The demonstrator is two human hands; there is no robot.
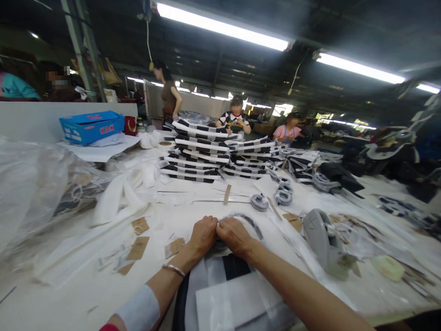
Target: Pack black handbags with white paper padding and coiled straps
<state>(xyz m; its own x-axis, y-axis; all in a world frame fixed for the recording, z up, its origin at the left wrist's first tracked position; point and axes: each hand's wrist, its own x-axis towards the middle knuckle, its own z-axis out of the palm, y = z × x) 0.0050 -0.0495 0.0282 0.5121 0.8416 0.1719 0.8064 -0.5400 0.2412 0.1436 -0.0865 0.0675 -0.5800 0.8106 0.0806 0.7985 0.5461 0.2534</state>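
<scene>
Both my hands are closed side by side at the far end of a grey, black and white striped bag (213,272). My left hand (204,233) has its fingers curled and touches my right hand (234,235). They pinch what looks like a grey strap (258,228), which curves out beyond the right knuckles; the gripped part is mostly hidden. Black trim edges the bag, and a white rectangular panel (225,303) with shiny clear film lies over its near part, under my forearms.
Striped pieces (202,159) are stacked at the back. Rolled grey straps (260,202) lie ahead, a grey tape dispenser (320,237) right. Brown tags (138,248) and clear plastic (26,182) are left, with a blue box (92,127) behind. Several people work beyond the table.
</scene>
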